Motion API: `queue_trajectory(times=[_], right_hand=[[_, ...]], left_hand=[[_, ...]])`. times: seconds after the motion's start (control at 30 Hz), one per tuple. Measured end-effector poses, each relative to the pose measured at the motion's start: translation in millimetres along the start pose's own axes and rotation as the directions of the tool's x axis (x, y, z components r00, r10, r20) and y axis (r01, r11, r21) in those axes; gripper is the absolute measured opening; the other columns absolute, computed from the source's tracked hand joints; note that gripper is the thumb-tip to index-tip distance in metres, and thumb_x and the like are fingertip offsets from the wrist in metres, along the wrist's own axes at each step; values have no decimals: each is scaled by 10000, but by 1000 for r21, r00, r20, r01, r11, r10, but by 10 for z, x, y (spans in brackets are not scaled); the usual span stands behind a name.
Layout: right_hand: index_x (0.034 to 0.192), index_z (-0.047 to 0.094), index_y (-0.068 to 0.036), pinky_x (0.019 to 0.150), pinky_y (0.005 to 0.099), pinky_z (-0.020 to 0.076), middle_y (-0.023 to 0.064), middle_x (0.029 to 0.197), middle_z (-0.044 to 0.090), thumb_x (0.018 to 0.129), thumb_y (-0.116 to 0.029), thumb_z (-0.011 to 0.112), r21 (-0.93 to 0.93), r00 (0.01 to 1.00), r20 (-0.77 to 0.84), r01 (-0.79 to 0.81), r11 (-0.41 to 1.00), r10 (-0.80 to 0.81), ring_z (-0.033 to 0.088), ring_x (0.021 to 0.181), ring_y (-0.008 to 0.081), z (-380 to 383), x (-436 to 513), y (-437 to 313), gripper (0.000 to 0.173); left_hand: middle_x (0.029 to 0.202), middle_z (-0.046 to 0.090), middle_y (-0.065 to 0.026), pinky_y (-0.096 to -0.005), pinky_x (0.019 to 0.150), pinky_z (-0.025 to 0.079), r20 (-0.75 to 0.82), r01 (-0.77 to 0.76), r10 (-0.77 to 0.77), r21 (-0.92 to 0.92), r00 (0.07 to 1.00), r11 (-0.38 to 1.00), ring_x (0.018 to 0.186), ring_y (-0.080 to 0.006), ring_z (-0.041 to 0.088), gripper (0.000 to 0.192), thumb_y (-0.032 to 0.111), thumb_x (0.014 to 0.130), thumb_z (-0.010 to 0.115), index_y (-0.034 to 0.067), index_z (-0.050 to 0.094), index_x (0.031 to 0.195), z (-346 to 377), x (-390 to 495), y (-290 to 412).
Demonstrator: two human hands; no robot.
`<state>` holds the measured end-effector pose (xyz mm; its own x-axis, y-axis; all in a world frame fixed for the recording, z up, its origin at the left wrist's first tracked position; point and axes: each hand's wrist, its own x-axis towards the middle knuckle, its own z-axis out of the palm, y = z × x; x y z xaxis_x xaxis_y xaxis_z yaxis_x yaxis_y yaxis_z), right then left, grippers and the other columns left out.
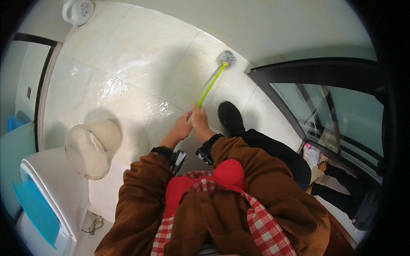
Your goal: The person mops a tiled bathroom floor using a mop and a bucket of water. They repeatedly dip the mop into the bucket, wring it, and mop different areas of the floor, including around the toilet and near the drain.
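Note:
Both my hands grip the long handle of a green-handled brush with a round grey-and-white fluffy head. My left hand is closed around the handle, close beside my right hand, which is closed on it too. The brush's head rests on the wet tiled floor, near the foot of the wall and above my black shoe. Part of the handle is hidden by my fingers.
A cloudy plastic bucket stands at the left, by a white toilet and a blue plastic piece. A white jug stands at the top left. At the right is a dark-framed glass door; a person's legs show beyond it.

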<state>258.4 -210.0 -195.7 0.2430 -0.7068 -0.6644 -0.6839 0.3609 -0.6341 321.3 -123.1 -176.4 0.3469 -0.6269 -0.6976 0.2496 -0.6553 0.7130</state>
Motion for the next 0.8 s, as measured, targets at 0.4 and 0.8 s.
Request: queue_trajectory(times=[0.4,0.8], right_hand=[[1068,580,74,941,509,452,347,1090,628,961,-402,445,-292,679,730,417,861,-82,597,1070,477,994,-525,-562,506],[1076,563,76,894,528,465,336,1093,620,916,-370,517,-185,959,277,114,976,-59,595,1025,500,163,-255,-223,476]], left_hand=[[689,520,26,-249,402,345,-355,-216,-348,-900,868,379,483,-101,475,238,350,1007,502,120,550,1046,-337,-777,-135],[759,567,-13,-263,447,359,-121,-15,-47,-465,992,885,559,-111,499,286,270,992,517,107,512,1226,62,-219,-197]])
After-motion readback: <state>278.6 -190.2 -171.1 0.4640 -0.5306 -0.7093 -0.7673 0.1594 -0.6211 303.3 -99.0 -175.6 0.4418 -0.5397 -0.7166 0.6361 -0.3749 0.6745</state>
